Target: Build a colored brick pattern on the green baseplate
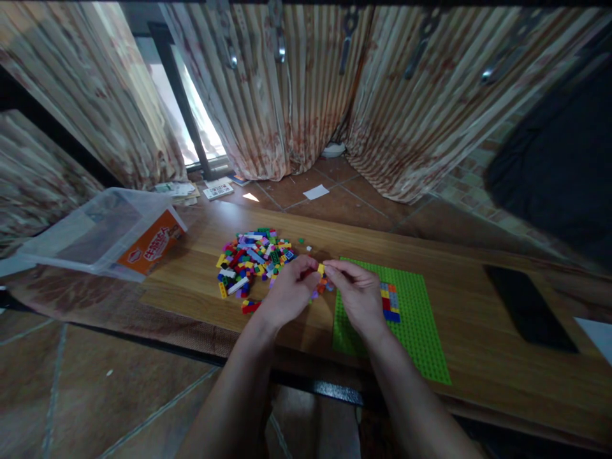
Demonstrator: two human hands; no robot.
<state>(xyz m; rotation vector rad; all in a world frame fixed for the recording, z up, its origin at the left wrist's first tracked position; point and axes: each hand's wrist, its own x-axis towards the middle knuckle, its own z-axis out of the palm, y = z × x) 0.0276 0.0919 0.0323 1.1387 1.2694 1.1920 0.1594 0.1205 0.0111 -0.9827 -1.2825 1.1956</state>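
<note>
My left hand (292, 288) and my right hand (357, 292) meet above the wooden table, fingertips pinched on a small yellow toy brick (321, 270) between them. Part of the brick is hidden by the fingers. Under my right hand lies a green baseplate (415, 325), its left part covered by the hand and forearm. A block of bricks (391, 303) in red, blue, yellow, orange and grey is set on the plate. To the left of my left hand spreads a pile of loose mixed bricks (253, 258).
A clear plastic bin (90, 236) with an orange label stands at the table's left end. On the right lies a black flat object (528, 306), like a phone. Papers (315, 191) lie on the tiled floor behind, before striped curtains (287, 95).
</note>
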